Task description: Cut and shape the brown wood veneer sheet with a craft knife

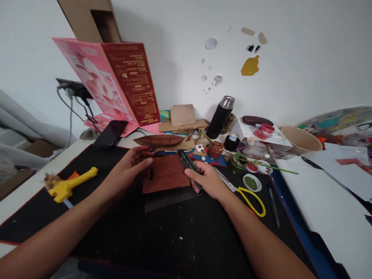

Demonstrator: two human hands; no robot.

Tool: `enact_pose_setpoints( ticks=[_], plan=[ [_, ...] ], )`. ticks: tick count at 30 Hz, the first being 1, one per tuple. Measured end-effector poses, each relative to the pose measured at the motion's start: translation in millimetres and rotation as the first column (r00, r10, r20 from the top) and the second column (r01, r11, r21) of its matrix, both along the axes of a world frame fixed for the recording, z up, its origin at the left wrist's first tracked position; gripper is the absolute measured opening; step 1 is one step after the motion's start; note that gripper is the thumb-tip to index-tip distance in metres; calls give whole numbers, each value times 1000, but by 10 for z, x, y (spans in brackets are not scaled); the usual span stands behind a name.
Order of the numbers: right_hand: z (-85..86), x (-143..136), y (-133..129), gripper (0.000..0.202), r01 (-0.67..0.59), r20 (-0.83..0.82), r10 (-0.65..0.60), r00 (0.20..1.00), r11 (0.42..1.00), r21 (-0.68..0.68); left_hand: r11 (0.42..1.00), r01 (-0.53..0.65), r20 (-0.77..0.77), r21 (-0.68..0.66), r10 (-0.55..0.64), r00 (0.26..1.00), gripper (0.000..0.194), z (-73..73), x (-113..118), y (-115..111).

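A reddish-brown painted flat piece (pixel 167 174) with a small dark slot near its left side lies on the black mat (pixel 162 236). My left hand (pixel 132 164) is at its upper left corner, thumb and fingers apart, the thumb by the piece's edge. A small dark thing sits by those fingertips, too small to name. In my right hand (pixel 207 178) is a dark green utility knife (pixel 188 162), lying along the piece's right edge. A clear strip (pixel 171 202) lies just below the piece. Behind it rests a brown leaf-shaped piece (pixel 158 140).
Yellow-handled scissors (pixel 251 201) and a dark pen (pixel 273 205) lie to the right. Paint jars (pixel 238 162) and a black thermos (pixel 219 118) stand behind. A yellow glue gun (pixel 69 184) and a phone (pixel 110 133) are at left, near a pink-and-red folded card (pixel 132 81).
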State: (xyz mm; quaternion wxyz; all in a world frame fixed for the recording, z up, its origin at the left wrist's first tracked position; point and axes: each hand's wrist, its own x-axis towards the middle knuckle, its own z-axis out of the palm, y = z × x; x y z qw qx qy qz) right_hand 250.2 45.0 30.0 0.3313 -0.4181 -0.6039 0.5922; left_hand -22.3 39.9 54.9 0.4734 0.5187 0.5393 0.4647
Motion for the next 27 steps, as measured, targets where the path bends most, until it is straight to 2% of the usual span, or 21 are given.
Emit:
enact_pose_setpoints(
  ticks=[2, 4, 8, 10, 13, 16, 20, 23, 27],
  plan=[
    [4, 1, -6, 37, -23, 23, 23, 999, 1000, -1, 996, 82, -207, 39, -73, 976, 53, 43, -28, 90],
    [6, 1, -11, 37, -35, 43, 35, 998, 999, 5, 984, 176, -350, 37, -152, 924, 50, 67, -35, 152],
    [2, -5, -17, 37, -45, 63, 44, 997, 999, 11, 956, 291, -431, -35, -277, 859, 42, 52, 9, 198],
    [-4, -7, -14, 38, -45, 54, 44, 998, 999, 9, 952, 302, -407, -52, -297, 864, 38, 27, 33, 198],
    [-11, -5, 3, 40, 0, 19, 0, 1000, 1000, 18, 957, 265, -282, -115, -287, 915, 38, -18, 32, 193],
    [-14, 0, 27, 42, 83, -30, -83, 996, 996, 25, 964, 166, -145, -205, -198, 970, 46, -83, 5, 185],
    [-16, -2, 41, 42, 140, -88, -138, 987, 990, 16, 972, 81, -14, -222, -86, 996, 53, -194, 4, 158],
    [-23, -11, 44, 42, 146, -119, -144, 982, 989, 10, 972, 65, 12, -225, -64, 998, 57, -253, 28, 125],
    [-37, -19, 59, 42, 196, -155, -196, 968, 980, -15, 971, 84, -40, -223, -95, 995, 65, -267, 33, 63]
  ],
)
